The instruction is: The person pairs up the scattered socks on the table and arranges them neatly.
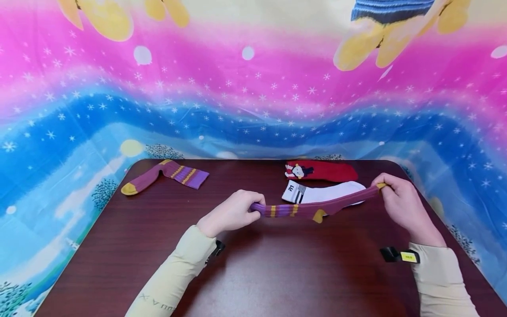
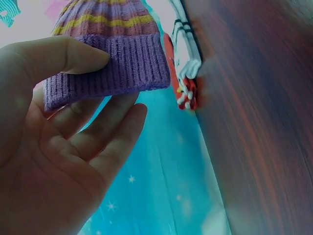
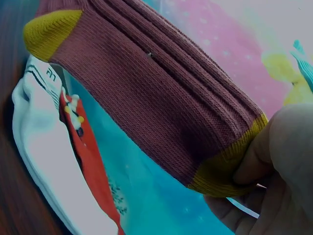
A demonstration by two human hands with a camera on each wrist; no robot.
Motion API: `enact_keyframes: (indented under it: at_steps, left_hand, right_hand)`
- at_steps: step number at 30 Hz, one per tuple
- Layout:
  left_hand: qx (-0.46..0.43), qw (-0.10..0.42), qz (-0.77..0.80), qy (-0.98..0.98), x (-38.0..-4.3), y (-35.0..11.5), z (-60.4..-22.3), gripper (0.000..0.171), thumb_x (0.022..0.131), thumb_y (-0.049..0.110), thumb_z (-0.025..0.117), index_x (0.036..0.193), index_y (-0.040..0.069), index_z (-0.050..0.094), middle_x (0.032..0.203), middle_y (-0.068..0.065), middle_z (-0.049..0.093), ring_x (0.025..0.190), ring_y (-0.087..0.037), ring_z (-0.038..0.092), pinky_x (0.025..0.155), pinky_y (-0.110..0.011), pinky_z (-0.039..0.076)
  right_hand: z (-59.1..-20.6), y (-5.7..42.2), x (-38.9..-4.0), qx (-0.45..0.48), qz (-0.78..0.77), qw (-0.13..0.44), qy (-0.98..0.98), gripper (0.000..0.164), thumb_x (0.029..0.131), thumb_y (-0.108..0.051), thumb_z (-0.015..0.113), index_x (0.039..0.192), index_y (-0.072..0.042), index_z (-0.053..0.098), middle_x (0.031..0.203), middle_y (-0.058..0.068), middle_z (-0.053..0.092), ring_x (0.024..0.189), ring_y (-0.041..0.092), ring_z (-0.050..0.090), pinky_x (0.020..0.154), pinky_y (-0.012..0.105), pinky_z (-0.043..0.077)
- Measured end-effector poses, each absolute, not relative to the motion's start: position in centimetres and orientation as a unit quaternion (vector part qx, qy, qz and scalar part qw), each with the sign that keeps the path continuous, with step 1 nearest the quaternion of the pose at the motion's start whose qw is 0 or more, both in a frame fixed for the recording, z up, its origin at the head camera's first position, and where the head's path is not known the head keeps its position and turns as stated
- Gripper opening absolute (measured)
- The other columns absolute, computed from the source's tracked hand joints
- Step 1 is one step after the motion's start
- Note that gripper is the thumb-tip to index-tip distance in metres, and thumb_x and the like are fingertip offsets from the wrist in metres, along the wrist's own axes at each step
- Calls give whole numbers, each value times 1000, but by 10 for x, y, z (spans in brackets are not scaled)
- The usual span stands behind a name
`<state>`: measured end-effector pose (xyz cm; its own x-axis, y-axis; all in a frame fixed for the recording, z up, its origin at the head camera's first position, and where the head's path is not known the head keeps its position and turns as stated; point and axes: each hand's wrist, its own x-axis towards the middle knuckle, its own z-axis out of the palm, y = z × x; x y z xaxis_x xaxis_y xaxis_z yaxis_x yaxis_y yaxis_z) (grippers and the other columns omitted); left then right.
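Stretched between both hands above the table is a mauve sock [image 1: 340,205] with a purple striped cuff and a mustard heel and toe. My left hand [image 1: 237,211] pinches the ribbed cuff [image 2: 132,63] between thumb and fingers. At the other end, my right hand [image 1: 402,207] pinches the mustard toe [image 3: 220,171]. A matching sock [image 1: 174,174] lies bent on the table at the far left. Behind the held sock lies a white sock [image 1: 321,193] with dark stripes, partly covered by it in the head view.
A red sock [image 1: 332,171] with a cartoon figure lies along the back edge, just behind the white one. The dark wooden table [image 1: 277,264] meets a colourful printed cloth [image 1: 222,88] hanging behind and at the sides.
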<state>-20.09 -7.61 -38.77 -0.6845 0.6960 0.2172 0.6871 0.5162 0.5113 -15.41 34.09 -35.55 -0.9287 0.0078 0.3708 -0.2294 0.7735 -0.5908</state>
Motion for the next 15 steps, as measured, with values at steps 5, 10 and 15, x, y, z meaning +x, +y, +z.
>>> enact_keyframes:
  at_steps: [5, 10, 15]
  left_hand:
    - [411, 7, 289, 864, -201, -65, -387, 19, 86, 3, 68, 83, 21, 63, 71, 8, 54, 68, -11, 47, 66, -27, 42]
    - [417, 19, 295, 859, -201, -55, -389, 15, 88, 5, 68, 88, 20, 65, 76, 8, 58, 71, -14, 51, 68, -26, 44]
    - [416, 40, 301, 857, -199, -48, -389, 11, 94, 10, 69, 103, 16, 67, 89, 8, 65, 79, -14, 58, 74, -24, 47]
  right_hand:
    - [-353, 355, -149, 33, 327, 164, -930, 29, 106, -7, 42, 96, -8, 69, 85, 12, 58, 78, 23, 45, 61, 29, 39]
    - [-351, 366, -145, 7, 331, 151, -932, 32, 108, -16, 39, 99, -9, 69, 85, 12, 57, 79, 23, 44, 61, 31, 37]
    - [-352, 376, -142, -9, 336, 149, -930, 33, 108, -21, 39, 101, -9, 69, 89, 7, 59, 79, 20, 45, 62, 32, 36]
